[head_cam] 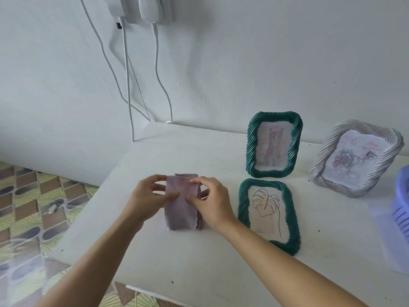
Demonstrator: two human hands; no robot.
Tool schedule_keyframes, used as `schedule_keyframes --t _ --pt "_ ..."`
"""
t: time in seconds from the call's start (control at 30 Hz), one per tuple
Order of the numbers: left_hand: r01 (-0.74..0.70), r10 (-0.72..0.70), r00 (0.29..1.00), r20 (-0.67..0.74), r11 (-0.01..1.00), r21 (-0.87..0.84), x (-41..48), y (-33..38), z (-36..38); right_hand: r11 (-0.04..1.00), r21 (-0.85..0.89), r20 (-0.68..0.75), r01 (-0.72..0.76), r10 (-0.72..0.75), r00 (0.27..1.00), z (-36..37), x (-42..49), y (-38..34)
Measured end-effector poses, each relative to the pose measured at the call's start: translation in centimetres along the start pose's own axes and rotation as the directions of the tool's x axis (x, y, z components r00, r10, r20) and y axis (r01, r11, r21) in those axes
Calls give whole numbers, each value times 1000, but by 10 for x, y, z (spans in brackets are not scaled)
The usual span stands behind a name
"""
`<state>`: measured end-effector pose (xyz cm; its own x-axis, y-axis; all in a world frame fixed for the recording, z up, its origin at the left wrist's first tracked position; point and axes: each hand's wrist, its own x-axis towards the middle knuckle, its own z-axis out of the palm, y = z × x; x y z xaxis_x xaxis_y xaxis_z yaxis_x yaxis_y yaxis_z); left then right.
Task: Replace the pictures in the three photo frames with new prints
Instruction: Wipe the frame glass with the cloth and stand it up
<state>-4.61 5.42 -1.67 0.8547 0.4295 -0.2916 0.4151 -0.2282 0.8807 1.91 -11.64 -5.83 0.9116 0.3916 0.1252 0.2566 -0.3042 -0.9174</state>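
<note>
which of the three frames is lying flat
The green frame with the leaf drawing; the green cat frame and the silver rose frame stand upright.

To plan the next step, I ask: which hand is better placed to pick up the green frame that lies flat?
Right. The right hand is directly beside the flat green frame. The left hand is on the far side of the purple cloth, which both hands pinch.

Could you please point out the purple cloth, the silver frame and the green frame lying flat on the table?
purple cloth (181, 216), head view, lower folded face.
silver frame (326, 156), head view, left twisted border.
flat green frame (243, 209), head view, left border.
</note>
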Motion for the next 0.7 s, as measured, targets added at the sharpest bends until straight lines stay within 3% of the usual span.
schedule_keyframes --t 0.17,0.27,0.33,0.53,0.7 --pt "-107 129 989 -71 963 248 24 -19 -6 981 -192 31 30 -24 999 20 12 5" --pt "-185 226 971 -75 914 361 26 -24 -5 833 -540 63 119 -101 993 25 12 5" --pt "-254 315 947 -69 861 440 25 -29 -2 778 -618 64 114 -94 994 25 10 7" --pt "-261 366 923 -122 824 503 24 -39 5 801 -582 121 141 -86 989 13 5 8" --pt "-390 560 826 -65 652 651 17 -26 18 893 -432 42 128 -122 992 -24 -5 5"
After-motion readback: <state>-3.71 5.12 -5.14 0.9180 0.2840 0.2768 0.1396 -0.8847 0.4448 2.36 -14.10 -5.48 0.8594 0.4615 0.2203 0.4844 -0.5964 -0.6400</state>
